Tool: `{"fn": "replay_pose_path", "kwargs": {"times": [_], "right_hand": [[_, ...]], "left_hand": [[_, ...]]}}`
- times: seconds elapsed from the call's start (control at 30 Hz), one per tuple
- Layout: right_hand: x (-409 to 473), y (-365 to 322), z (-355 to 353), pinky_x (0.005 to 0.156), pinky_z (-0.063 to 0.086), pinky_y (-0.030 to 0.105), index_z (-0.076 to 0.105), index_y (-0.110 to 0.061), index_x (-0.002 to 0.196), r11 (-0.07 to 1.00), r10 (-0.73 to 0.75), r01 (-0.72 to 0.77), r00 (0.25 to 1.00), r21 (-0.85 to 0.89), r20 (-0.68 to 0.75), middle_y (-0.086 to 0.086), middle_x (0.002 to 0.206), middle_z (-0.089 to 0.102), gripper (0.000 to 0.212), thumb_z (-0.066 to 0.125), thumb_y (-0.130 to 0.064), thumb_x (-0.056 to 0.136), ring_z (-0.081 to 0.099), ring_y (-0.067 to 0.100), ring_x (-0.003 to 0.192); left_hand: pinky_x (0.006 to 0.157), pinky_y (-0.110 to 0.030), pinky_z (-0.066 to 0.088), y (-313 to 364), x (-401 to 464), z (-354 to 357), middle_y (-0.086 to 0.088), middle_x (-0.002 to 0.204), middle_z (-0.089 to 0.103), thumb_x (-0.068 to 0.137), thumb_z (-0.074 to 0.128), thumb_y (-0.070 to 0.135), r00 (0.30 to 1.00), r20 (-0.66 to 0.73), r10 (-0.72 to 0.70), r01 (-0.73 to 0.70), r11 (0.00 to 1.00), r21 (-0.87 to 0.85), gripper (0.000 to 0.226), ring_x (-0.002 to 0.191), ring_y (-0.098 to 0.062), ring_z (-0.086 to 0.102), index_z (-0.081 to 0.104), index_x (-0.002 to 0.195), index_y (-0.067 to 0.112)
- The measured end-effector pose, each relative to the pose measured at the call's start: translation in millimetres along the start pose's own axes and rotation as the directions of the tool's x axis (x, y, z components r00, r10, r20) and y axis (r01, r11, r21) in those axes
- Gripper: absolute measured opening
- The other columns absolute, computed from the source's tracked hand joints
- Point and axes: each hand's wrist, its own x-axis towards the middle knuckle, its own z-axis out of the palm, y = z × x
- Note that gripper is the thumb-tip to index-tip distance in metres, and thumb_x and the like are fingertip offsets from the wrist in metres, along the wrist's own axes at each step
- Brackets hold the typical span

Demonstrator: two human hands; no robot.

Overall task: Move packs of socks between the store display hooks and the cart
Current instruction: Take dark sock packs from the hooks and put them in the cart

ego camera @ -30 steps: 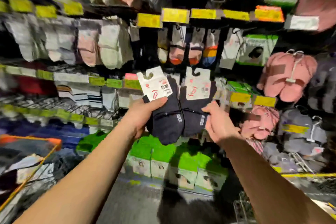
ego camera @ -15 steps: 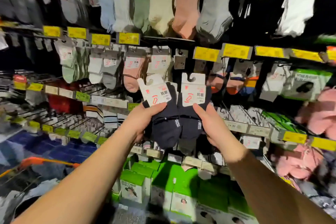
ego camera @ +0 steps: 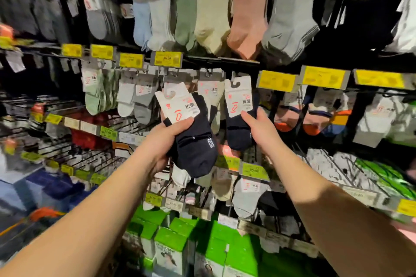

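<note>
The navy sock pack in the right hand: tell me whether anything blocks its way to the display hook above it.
Nothing visible does. The right hand holds the navy sock pack with its card's hanger notch just below the display hook, and the gap between them is open. Cream sock packs hang just left, beside the path, not across it.

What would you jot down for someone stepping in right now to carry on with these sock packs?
Left hand: grips a dark navy sock pack, its white header card tilted left, held clear of the rack.
Right hand: holds a second navy sock pack, upright, its card's hanger cutout raised near the hook row under the yellow price tags; whether it is on a hook I cannot tell.
Done: both packs are in hand at the display.
Left: probably hang the right pack, then the left. The cart is barely in view at lower left.
</note>
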Motion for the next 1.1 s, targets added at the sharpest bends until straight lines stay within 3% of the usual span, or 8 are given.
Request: {"fn": "replay_pose_path", "kwargs": {"times": [0.33, 0.43, 0.57, 0.63, 0.7, 0.83, 0.93, 1.1], "right_hand": [[35.0, -12.6, 11.8, 0.119, 0.033, 0.047, 0.026, -0.023, 0.158, 0.999, 0.008, -0.007, 0.999, 0.032, -0.051, -0.007, 0.159, 0.037, 0.09, 0.053, -0.07, 0.086, 0.037, 0.017, 0.145], [40.0, -9.0, 12.9, 0.115, 0.038, 0.05, 0.032, -0.021, 0.155, 0.998, 0.047, -0.044, 0.996, 0.038, -0.073, -0.004, 0.156, 0.044, 0.096, 0.053, -0.072, 0.077, 0.043, 0.021, 0.142], [52.6, -5.1, 10.6, 0.114, 0.038, 0.049, 0.032, -0.014, 0.155, 0.997, 0.078, -0.079, 0.991, -0.007, -0.109, 0.004, 0.155, 0.044, 0.077, 0.051, -0.057, 0.094, 0.043, 0.028, 0.141], [60.9, -2.5, 9.0, 0.112, 0.037, 0.041, 0.028, -0.011, 0.157, 0.993, 0.101, -0.108, 0.988, -0.056, -0.121, 0.007, 0.158, 0.039, 0.074, 0.049, -0.052, 0.099, 0.041, 0.029, 0.142], [65.8, -4.2, 8.0, 0.098, 0.037, 0.033, 0.026, -0.006, 0.157, 0.984, 0.118, -0.136, 0.981, -0.117, -0.154, 0.011, 0.157, 0.038, 0.072, 0.047, -0.049, 0.102, 0.042, 0.03, 0.139], [70.1, -10.6, 11.0, 0.081, 0.037, 0.032, 0.025, -0.003, 0.156, 0.952, 0.149, -0.187, 0.974, -0.244, -0.169, 0.019, 0.151, 0.045, 0.07, 0.04, -0.047, 0.105, 0.053, 0.031, 0.113], [71.1, -13.7, 16.4, 0.083, 0.037, 0.034, 0.009, -0.006, 0.16, 0.907, 0.148, -0.201, 0.975, -0.371, -0.167, 0.019, 0.156, 0.039, 0.072, 0.034, -0.047, 0.107, 0.048, 0.037, 0.131], [71.0, -13.6, 18.4, 0.088, 0.039, 0.036, 0.012, -0.008, 0.159, 0.865, 0.211, -0.257, 0.965, -0.431, -0.153, 0.018, 0.154, 0.041, 0.076, 0.032, -0.056, 0.104, 0.047, 0.037, 0.134]], "left_hand": [[0.068, -0.026, 0.057, -4.2, 29.7, 9.5, -0.002, 0.105, 0.078, 0.091, 0.069, 0.019, 1.0, -0.019, -0.007, 0.006, 0.999, -0.043, 0.036, 0.086, -0.015, 0.075, 0.066, 0.127, 0.012], [0.069, -0.027, 0.057, -6.7, 32.7, 11.9, -0.003, 0.104, 0.078, 0.092, 0.068, 0.019, 1.0, -0.015, -0.025, 0.024, 0.998, -0.051, 0.034, 0.085, -0.015, 0.075, 0.067, 0.125, 0.012], [0.073, -0.028, 0.057, -7.2, 33.9, 15.2, -0.004, 0.107, 0.077, 0.091, 0.069, 0.02, 0.999, -0.002, -0.035, 0.035, 0.998, -0.057, 0.035, 0.088, -0.017, 0.074, 0.066, 0.125, 0.011], [0.075, -0.03, 0.056, -6.8, 33.6, 15.5, -0.004, 0.109, 0.077, 0.091, 0.069, 0.02, 0.999, 0.0, -0.035, 0.035, 0.998, -0.057, 0.037, 0.091, -0.018, 0.074, 0.066, 0.126, 0.011], [0.075, -0.03, 0.056, -6.4, 32.4, 16.0, -0.004, 0.11, 0.076, 0.09, 0.069, 0.02, 0.999, 0.004, -0.035, 0.035, 0.998, -0.055, 0.038, 0.093, -0.019, 0.074, 0.066, 0.127, 0.011], [0.075, -0.03, 0.056, -4.9, 30.4, 15.8, -0.005, 0.113, 0.075, 0.09, 0.07, 0.02, 0.999, -0.002, -0.043, 0.043, 0.997, -0.065, 0.039, 0.096, -0.02, 0.073, 0.065, 0.128, 0.012], [0.077, -0.03, 0.057, -4.8, 29.4, 14.6, -0.006, 0.116, 0.075, 0.089, 0.071, 0.021, 0.999, -0.001, -0.051, 0.051, 0.996, -0.071, 0.043, 0.102, -0.022, 0.072, 0.064, 0.131, 0.012], [0.072, -0.028, 0.058, -6.5, 25.2, 14.1, -0.005, 0.113, 0.076, 0.087, 0.072, 0.022, 0.998, 0.016, -0.066, 0.067, 0.995, -0.078, 0.043, 0.098, -0.02, 0.074, 0.064, 0.129, 0.013]]}}
